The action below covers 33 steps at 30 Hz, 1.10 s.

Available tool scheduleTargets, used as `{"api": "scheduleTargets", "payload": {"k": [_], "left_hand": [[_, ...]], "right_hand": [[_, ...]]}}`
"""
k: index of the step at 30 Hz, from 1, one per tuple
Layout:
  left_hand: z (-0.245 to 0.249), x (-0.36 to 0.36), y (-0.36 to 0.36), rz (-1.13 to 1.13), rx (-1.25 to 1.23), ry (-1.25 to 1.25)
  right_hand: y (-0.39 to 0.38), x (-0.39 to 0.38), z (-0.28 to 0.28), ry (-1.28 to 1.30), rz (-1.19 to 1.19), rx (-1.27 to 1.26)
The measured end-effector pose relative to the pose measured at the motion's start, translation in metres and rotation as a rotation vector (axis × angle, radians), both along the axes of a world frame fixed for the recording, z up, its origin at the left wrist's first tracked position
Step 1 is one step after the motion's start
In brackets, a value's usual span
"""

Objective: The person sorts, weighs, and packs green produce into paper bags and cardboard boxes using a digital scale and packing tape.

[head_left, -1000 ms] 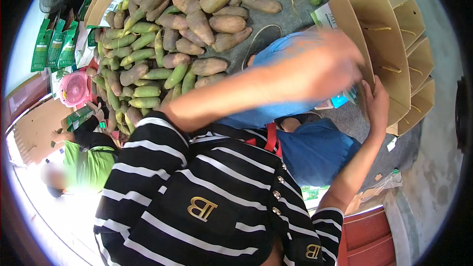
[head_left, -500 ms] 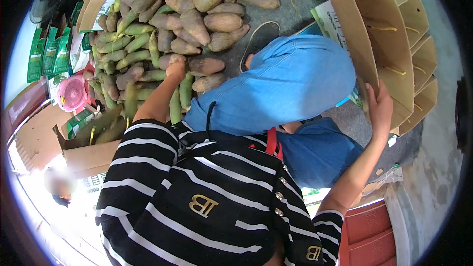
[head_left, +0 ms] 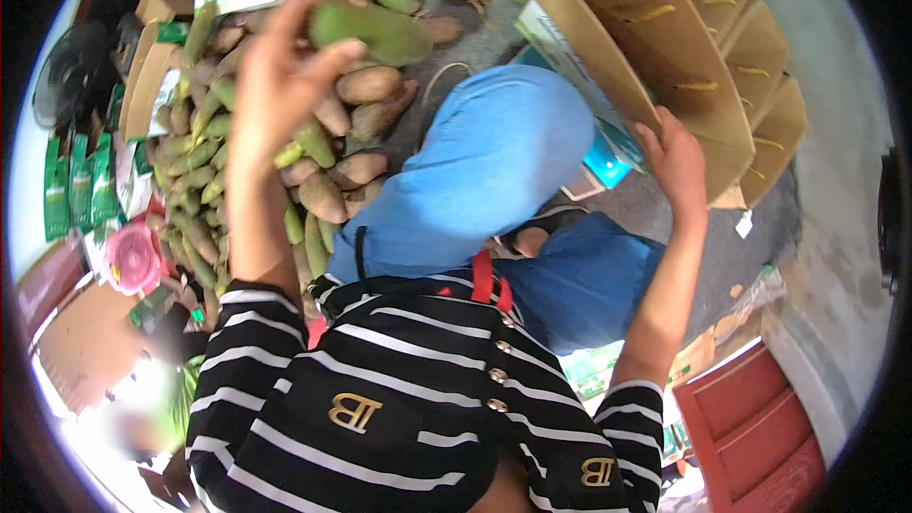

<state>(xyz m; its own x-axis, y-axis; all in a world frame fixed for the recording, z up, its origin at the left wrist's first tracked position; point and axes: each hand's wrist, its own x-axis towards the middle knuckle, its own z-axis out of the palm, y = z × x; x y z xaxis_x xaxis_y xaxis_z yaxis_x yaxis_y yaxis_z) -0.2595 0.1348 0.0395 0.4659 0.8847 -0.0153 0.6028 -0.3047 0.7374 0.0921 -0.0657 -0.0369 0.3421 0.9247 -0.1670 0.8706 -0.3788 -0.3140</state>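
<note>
My left hand (head_left: 280, 71) is raised over the pile, with fingers and thumb around the left end of a thick green radish (head_left: 380, 36), slightly blurred. Below it lie brown-skinned roots (head_left: 369, 85) and more green radishes (head_left: 195, 157), heaped on a grey ground sheet. At the right, my right hand (head_left: 673, 157) grips the near edge of an open cardboard box (head_left: 655, 28) with yellow cord handles. Its fingertips lie on the box rim, and the inside visible to me holds no produce.
More open boxes (head_left: 760, 66) stand behind the first one. My bent knee in blue jeans (head_left: 513, 133) lies between the hands. A pink fan-like object (head_left: 135, 256) and green packets (head_left: 81, 185) are at the left. A blurred person (head_left: 142, 423) is at the lower left.
My left hand has risen from a brown root in the pile and now holds a green radish. My right hand stays on the box edge. The whole view has shifted.
</note>
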Motion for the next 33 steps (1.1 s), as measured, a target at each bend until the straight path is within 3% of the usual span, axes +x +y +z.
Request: {"api": "scheduleTargets", "payload": {"k": [3, 4, 6, 9, 10, 11, 13, 15, 18, 19, 20, 23, 24, 28, 31, 33], "left_hand": [[0.050, 0.026, -0.003, -0.053, 0.017, -0.528], [0.057, 0.040, -0.003, -0.113, 0.053, -0.596], [0.053, 0.068, -0.002, -0.087, 0.060, -0.620], [0.043, 0.129, -0.001, -0.322, -0.168, -0.570], [0.006, 0.135, 0.012, -0.490, -0.230, -0.682], [0.011, 0.129, 0.009, -0.424, -0.113, -0.470], [-0.009, 0.107, 0.022, -0.350, -0.078, -0.471], [-0.045, 0.053, 0.045, -0.396, -0.016, -0.125], [-0.109, -0.047, 0.042, -0.181, 0.117, 0.453], [-0.136, -0.082, 0.039, -0.183, 0.031, 0.765], [-0.158, -0.120, 0.030, -0.242, -0.019, 0.896], [-0.223, -0.198, -0.010, -0.228, -0.291, 0.841], [-0.243, -0.206, -0.022, -0.237, -0.378, 0.961], [-0.234, -0.166, -0.068, -0.390, -0.013, 1.074], [-0.278, -0.176, -0.077, -0.405, 0.228, 1.025], [-0.277, -0.182, -0.076, -0.398, 0.173, 0.950]], "right_hand": [[0.002, 0.003, 0.005, 0.022, 0.003, -0.046], [0.001, 0.002, 0.003, 0.012, 0.004, -0.019], [0.001, -0.001, 0.002, -0.011, 0.005, 0.012], [-0.002, 0.002, -0.008, -0.003, -0.006, 0.019], [-0.004, 0.006, -0.010, 0.017, 0.017, 0.019], [-0.003, 0.006, -0.011, 0.033, 0.033, 0.024], [0.003, -0.004, 0.002, 0.044, 0.015, -0.011], [0.000, -0.004, 0.004, 0.030, -0.013, -0.015], [0.003, 0.003, -0.005, 0.002, 0.000, 0.019], [0.001, 0.002, -0.007, -0.003, 0.016, 0.014], [0.000, 0.001, -0.007, -0.010, 0.031, 0.011], [0.001, -0.001, -0.004, 0.048, 0.018, -0.042], [0.002, -0.003, -0.001, 0.055, 0.007, -0.049], [0.007, -0.005, 0.003, 0.053, -0.015, -0.052], [0.005, -0.001, -0.002, 0.080, 0.004, -0.044], [0.004, 0.001, -0.005, 0.073, 0.005, -0.045]]}}
